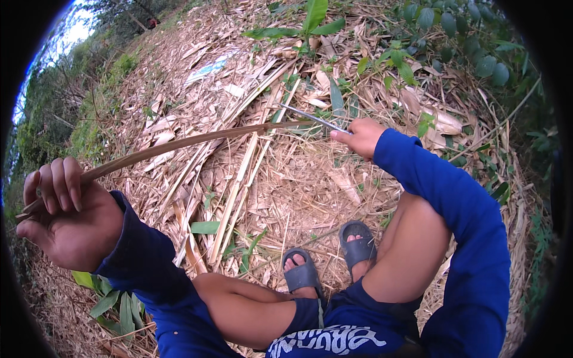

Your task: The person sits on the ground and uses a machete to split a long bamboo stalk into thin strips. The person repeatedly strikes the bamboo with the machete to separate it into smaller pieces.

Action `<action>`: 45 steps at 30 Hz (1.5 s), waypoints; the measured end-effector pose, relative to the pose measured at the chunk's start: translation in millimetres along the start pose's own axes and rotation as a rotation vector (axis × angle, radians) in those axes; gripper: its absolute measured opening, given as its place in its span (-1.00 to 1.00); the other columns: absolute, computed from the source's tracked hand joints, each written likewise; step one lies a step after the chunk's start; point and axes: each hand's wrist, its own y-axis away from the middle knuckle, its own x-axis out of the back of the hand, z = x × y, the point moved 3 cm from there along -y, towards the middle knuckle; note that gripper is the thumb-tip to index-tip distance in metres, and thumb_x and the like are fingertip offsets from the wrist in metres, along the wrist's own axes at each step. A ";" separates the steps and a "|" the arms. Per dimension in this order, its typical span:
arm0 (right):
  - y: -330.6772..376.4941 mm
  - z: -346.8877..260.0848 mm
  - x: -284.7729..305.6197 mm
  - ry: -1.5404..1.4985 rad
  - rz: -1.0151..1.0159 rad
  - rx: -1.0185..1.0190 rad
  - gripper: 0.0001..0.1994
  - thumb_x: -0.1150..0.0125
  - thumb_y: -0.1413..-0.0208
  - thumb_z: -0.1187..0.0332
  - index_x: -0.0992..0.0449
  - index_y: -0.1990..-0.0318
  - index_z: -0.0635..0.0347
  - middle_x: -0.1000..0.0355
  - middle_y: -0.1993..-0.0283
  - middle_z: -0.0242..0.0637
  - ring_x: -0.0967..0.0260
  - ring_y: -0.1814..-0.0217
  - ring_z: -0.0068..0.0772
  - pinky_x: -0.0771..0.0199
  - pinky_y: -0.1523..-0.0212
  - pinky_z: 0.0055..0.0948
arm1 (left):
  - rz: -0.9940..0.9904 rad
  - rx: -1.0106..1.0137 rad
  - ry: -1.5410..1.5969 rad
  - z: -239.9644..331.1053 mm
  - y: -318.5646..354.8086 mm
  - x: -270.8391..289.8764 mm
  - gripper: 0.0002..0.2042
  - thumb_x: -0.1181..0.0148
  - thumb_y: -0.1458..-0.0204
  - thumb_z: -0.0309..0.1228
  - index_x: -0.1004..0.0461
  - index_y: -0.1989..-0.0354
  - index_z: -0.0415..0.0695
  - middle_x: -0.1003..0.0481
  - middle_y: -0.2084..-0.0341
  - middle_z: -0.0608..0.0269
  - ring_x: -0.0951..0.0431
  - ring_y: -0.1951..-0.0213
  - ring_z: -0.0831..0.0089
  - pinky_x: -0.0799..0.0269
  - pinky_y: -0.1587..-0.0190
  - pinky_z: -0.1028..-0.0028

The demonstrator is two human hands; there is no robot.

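Observation:
My left hand [74,218] is raised at the far left, its fingers curled round one end of a long brown strip of split stalk [179,143], perhaps bamboo. The strip arches away to the right, and its thin greenish far end comes close to the knife. In my right hand [363,138] is a knife [313,117]; its handle is hidden in my closed fingers. The narrow grey blade points left and away from me, over the strip's far end. Whether blade and strip touch, I cannot tell.
Pale split strips [234,194] lie across dry leaf litter in front of me. My feet, in dark sandals [358,241], are close below. A green seedling [313,21] stands at the far side, leafy shrubs [459,36] at the far right. A blue-white scrap [209,68] lies farther off.

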 end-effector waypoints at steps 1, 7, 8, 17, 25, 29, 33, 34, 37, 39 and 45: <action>3.0 -2.7 4.3 -0.001 0.053 0.053 -0.37 -0.06 -0.11 -0.16 -0.50 0.58 0.37 -0.39 0.67 -0.02 -0.47 0.54 -0.07 -0.47 0.39 -0.19 | 0.197 -0.133 -0.202 -4.4 -4.9 -5.8 -0.38 0.33 -0.23 0.08 -0.28 0.26 -0.41 -0.20 0.54 0.20 -0.19 0.51 0.46 -0.19 0.42 0.51; 32.1 -36.8 20.3 -0.022 0.311 0.360 -0.60 -0.22 -0.05 0.07 -0.51 0.49 0.32 -0.36 0.67 -0.20 -0.40 0.59 -0.28 -0.39 0.46 -0.24 | 0.243 -0.233 -0.222 17.2 -31.8 8.5 -0.62 0.08 -0.10 -0.21 -0.36 0.23 -0.38 -0.24 0.49 0.10 -0.28 0.33 0.26 -0.28 0.15 0.25; 32.2 -40.2 15.4 -0.031 0.312 0.396 -0.64 -0.21 -0.02 0.12 -0.51 0.49 0.32 -0.37 0.66 -0.17 -0.41 0.58 -0.25 -0.39 0.44 -0.23 | 0.258 -0.304 -0.303 12.1 -30.8 16.5 -0.65 0.04 -0.08 -0.23 -0.36 0.22 -0.35 -0.26 0.49 0.11 -0.30 0.33 0.26 -0.29 0.15 0.25; 78.3 -92.9 -26.4 -0.170 0.256 0.801 -0.85 -0.11 0.10 0.41 -0.41 0.42 0.35 -0.37 0.60 0.03 -0.42 0.50 0.05 -0.41 0.42 -0.17 | 0.223 -0.279 -0.277 -44.9 -31.2 -10.8 -0.69 0.08 -0.13 -0.10 -0.20 0.53 -0.04 -0.14 0.77 0.37 -0.09 0.78 0.57 -0.01 0.74 0.62; 31.5 -61.5 -37.9 -0.062 0.161 0.582 -0.84 -0.09 0.08 0.40 -0.36 0.43 0.36 -0.36 0.60 0.04 -0.38 0.51 0.16 -0.39 0.40 -0.08 | 0.262 -0.260 -0.220 -55.0 -12.5 -26.1 -0.71 0.14 -0.17 -0.17 -0.19 0.51 -0.09 -0.14 0.73 0.40 -0.08 0.75 0.63 0.02 0.73 0.65; 45.7 -74.3 -34.4 -0.041 0.170 0.639 -0.82 -0.10 0.09 0.41 -0.35 0.40 0.39 -0.37 0.59 0.08 -0.40 0.49 0.18 -0.42 0.38 -0.07 | 0.264 -0.299 -0.243 -49.2 -13.5 -19.8 -0.75 0.13 -0.16 -0.23 -0.19 0.50 -0.09 -0.13 0.73 0.42 -0.07 0.74 0.64 0.03 0.73 0.65; 67.7 -91.8 -30.9 -0.148 0.194 0.872 -0.81 -0.09 0.07 0.40 -0.30 0.39 0.36 -0.38 0.60 0.10 -0.41 0.47 0.21 -0.44 0.35 -0.02 | 0.128 -0.283 -0.082 -46.6 -14.2 -5.9 -0.79 0.13 -0.12 -0.31 -0.15 0.55 -0.05 -0.13 0.72 0.44 -0.07 0.73 0.65 0.04 0.72 0.65; 58.8 -87.6 -29.4 -0.128 0.194 0.860 -0.81 -0.09 0.07 0.39 -0.31 0.37 0.36 -0.38 0.60 0.10 -0.41 0.47 0.21 -0.44 0.35 -0.02 | 0.099 -0.297 -0.090 -46.3 -15.3 -8.3 -0.80 0.13 -0.10 -0.34 -0.14 0.57 -0.05 -0.13 0.72 0.45 -0.06 0.73 0.65 0.04 0.71 0.65; 15.6 -60.5 -36.8 -0.004 0.160 0.632 -0.81 -0.10 0.09 0.40 -0.37 0.37 0.36 -0.37 0.61 0.09 -0.41 0.46 0.19 -0.43 0.36 -0.05 | 0.124 -0.286 -0.176 -56.4 -12.9 -14.1 -0.80 0.14 -0.07 -0.38 -0.12 0.60 -0.02 -0.11 0.72 0.46 -0.04 0.72 0.65 0.04 0.70 0.64; 6.3 -58.7 -33.2 0.079 0.168 0.565 -0.84 -0.13 0.13 0.44 -0.39 0.42 0.38 -0.36 0.61 0.07 -0.39 0.49 0.14 -0.40 0.41 -0.13 | 0.137 -0.272 -0.185 -57.2 -12.8 -13.3 -0.79 0.14 -0.07 -0.38 -0.11 0.62 -0.02 -0.11 0.72 0.46 -0.03 0.72 0.65 0.03 0.70 0.63; 61.9 -92.7 -25.8 -0.187 0.207 0.882 -0.79 -0.09 0.08 0.36 -0.44 0.49 0.41 -0.38 0.59 0.17 -0.41 0.47 0.20 -0.45 0.36 -0.06 | 0.120 -0.266 -0.091 -54.9 -5.0 -21.0 -0.72 0.11 -0.13 -0.28 -0.13 0.62 -0.02 -0.10 0.72 0.45 -0.03 0.71 0.65 0.02 0.70 0.63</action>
